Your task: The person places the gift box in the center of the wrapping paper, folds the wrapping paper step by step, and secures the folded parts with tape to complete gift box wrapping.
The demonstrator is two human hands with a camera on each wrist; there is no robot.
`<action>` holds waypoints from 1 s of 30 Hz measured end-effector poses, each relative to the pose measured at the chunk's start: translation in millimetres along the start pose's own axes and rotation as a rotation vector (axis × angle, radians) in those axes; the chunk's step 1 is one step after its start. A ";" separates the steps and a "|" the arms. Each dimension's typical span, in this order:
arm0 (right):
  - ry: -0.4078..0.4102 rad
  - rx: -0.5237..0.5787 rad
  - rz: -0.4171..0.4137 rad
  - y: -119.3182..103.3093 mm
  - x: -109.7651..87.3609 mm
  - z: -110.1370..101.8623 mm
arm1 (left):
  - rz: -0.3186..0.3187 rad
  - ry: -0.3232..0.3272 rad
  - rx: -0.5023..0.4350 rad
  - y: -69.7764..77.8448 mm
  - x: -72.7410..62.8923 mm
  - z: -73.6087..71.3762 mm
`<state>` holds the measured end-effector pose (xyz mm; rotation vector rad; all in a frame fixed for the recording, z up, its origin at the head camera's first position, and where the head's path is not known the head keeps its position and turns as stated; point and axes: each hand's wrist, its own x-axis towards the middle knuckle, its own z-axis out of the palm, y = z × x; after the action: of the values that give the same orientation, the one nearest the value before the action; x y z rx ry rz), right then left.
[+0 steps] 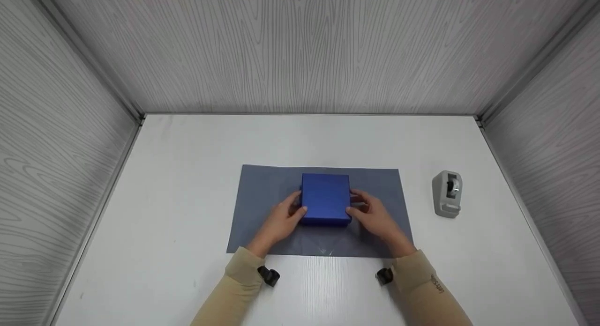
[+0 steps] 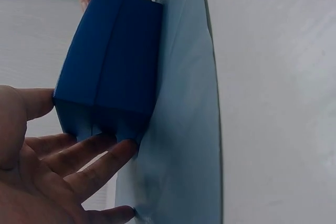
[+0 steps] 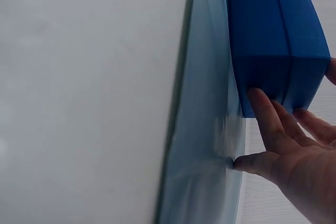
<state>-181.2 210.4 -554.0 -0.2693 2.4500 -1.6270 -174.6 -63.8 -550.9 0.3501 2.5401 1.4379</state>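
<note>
A blue lidded box [image 1: 326,197] sits on a sheet of grey-blue wrapping paper [image 1: 375,181], near its middle. My left hand [image 1: 281,220] holds the box's left side, thumb at the near corner and fingers along the wall. On the opposite side my right hand [image 1: 375,218] grips it the same way. In the left wrist view the seam of the lid shows along the box [image 2: 110,51], and spread fingertips [image 2: 123,150] touch its end wall. The right wrist view shows fingers [image 3: 268,114] against the other end, with the little finger on the paper [image 3: 197,129].
A grey tape dispenser [image 1: 447,195] with a roll of clear tape stands on the white table [image 1: 187,176], right of the paper. Wood-grain panels [image 1: 300,49] enclose the table at the back and both sides. A shiny clear patch [image 1: 323,251] lies at the paper's near edge.
</note>
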 end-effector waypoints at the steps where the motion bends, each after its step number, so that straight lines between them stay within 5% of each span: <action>1: -0.001 0.002 0.001 -1.2 -0.2 0.3 | -0.005 -0.002 0.000 0.1 -0.3 -0.1; 9: 0.001 0.000 -0.015 -24.1 -7.2 1.7 | -0.001 0.000 -0.003 0.2 -0.7 0.3; 18: 0.032 -0.161 -0.005 -4.8 -13.1 -12.1 | -0.013 -0.037 0.086 1.0 -10.8 -3.4; 24: 0.142 -0.385 0.126 -6.1 -35.8 -36.4 | 0.015 -0.042 0.237 -4.8 -26.0 -10.4; 30: 0.180 -0.624 0.341 -5.1 -58.5 -55.1 | 0.042 0.001 0.465 -14.1 -38.3 -17.2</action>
<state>-138.6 272.2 -525.0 0.2178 2.8784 -0.7552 -144.6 -96.4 -552.1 0.4723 2.8630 0.8404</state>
